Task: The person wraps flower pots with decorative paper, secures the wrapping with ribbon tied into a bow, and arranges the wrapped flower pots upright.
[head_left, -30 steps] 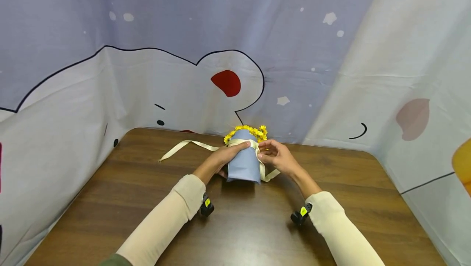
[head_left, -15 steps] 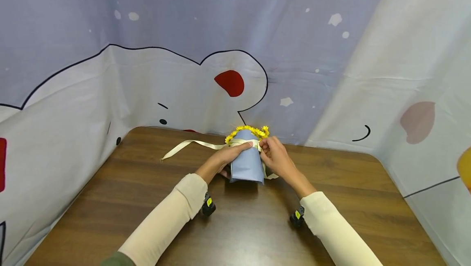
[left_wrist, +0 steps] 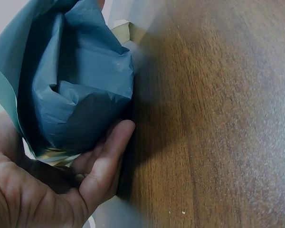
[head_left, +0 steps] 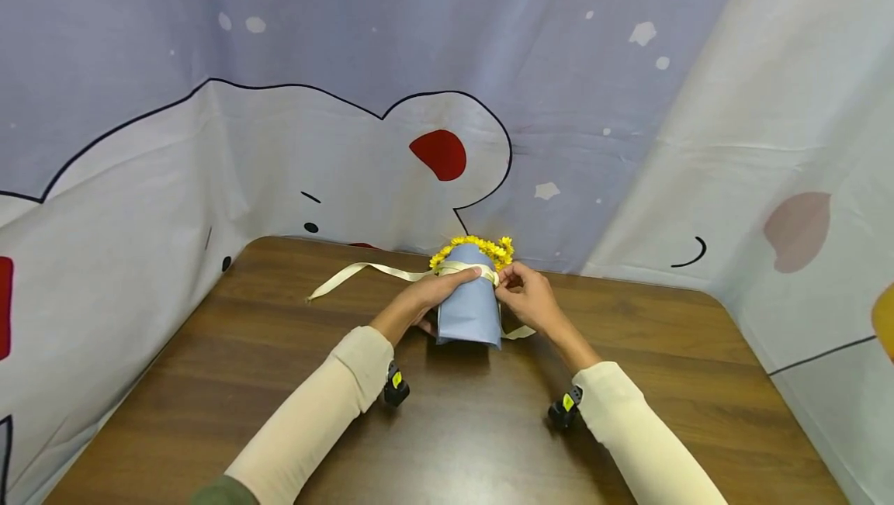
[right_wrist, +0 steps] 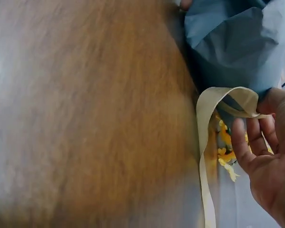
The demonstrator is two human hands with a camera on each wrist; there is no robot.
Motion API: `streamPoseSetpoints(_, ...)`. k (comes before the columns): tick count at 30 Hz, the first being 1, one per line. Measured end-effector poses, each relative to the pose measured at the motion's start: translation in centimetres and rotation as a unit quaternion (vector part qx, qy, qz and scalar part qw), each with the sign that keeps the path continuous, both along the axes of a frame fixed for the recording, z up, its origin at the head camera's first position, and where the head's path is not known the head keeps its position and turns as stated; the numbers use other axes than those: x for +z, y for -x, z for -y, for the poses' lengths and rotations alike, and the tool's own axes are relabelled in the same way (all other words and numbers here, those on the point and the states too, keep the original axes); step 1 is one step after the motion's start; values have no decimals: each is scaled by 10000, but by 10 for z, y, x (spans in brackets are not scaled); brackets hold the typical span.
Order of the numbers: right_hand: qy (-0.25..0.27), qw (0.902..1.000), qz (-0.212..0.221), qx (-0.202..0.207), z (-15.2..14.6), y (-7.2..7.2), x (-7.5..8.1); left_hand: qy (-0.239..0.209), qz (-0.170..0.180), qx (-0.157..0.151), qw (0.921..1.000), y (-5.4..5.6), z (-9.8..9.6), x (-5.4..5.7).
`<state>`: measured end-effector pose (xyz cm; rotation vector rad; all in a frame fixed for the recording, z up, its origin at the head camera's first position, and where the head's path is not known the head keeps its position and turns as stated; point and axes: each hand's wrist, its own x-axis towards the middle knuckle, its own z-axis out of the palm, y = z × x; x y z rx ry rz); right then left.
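Head view shows a printed backdrop point(head_left: 335, 32) in lilac and white, spanning nine o'clock through twelve to three. A brown wooden table point(head_left: 447, 443) fills the six o'clock side. Two cream sleeves point(head_left: 314, 412) reach in from seven and five o'clock. Toward the table's far edge, at its twelve o'clock, is a bouquet point(head_left: 469, 311) wrapped in blue paper point(left_wrist: 85, 90); whether its near end touches the wood is hard to tell.

At the bouquet's nine o'clock, the left hand point(head_left: 433, 295) grips it, thumb across the front and fingers curled beneath. At its three o'clock, the right hand point(head_left: 531, 299) pinches a cream ribbon point(head_left: 454, 265) beside the paper. That ribbon bands the front; one tail runs out toward nine o'clock, while another shows at four. Small black wrist cameras point(head_left: 396, 389) sit by the cuffs. Smallest of all, yellow flowers point(head_left: 475, 241) rim the bouquet from ten o'clock to one.
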<state>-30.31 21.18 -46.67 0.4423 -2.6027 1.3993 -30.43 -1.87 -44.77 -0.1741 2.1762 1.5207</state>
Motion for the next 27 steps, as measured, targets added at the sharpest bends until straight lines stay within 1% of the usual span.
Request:
streamPoseSetpoints(4,286,9993,217,76,4,-1,-5,92,17,-84,9999,2,1,0)
streamPoseSetpoints(6,346,9988,320,114,7,-2,-6,137,26,-114,9998,2,1,1)
streamPoseSetpoints(8,211,9993,239,170,9,-2,-7,153,41,-154,9998,3,2,2)
streamPoseSetpoints(10,-120,9996,-53,243,9,-1,-6,175,61,-189,9997,3,2,3)
streamPoseSetpoints(11,-320,9985,-318,310,8,0,-7,174,73,-221,9996,3,2,3)
streamPoseSetpoints(12,-508,9960,-611,420,6,1,-7,162,87,-248,9995,4,2,3)
streamPoseSetpoints(14,-799,9855,-1325,693,2,7,-10,156,85,-275,9995,4,3,4)
streamPoseSetpoints(15,-906,9781,-1707,776,-1,13,-17,148,79,-295,9994,3,4,4)
streamPoseSetpoints(16,-1015,9709,-1985,871,-4,18,-22,126,83,-314,9994,3,4,4)
streamPoseSetpoints(17,-1104,9620,-2321,916,-7,26,-33,125,77,-320,9994,3,4,4)
streamPoseSetpoints(18,-1167,9563,-2512,939,-10,33,-43,130,65,-314,9994,2,4,4)
streamPoseSetpoints(19,-1236,9528,-2633,873,-12,41,-55,137,51,-315,9994,2,3,4)
streamPoseSetpoints(21,-1495,9513,-2620,628,-15,55,-78,148,40,-318,9994,2,3,3)
streamPoseSetpoints(23,-1800,9509,-2497,332,-17,65,-94,167,46,-312,9994,2,3,3)
streamPoseSetpoints(25,-2070,9520,-2255,14,-18,69,-103,177,57,-314,9993,2,3,3)
streamPoseSetpoints(27,-2185,9521,-2127,-228,-17,70,-107,194,76,-316,9993,3,3,4)
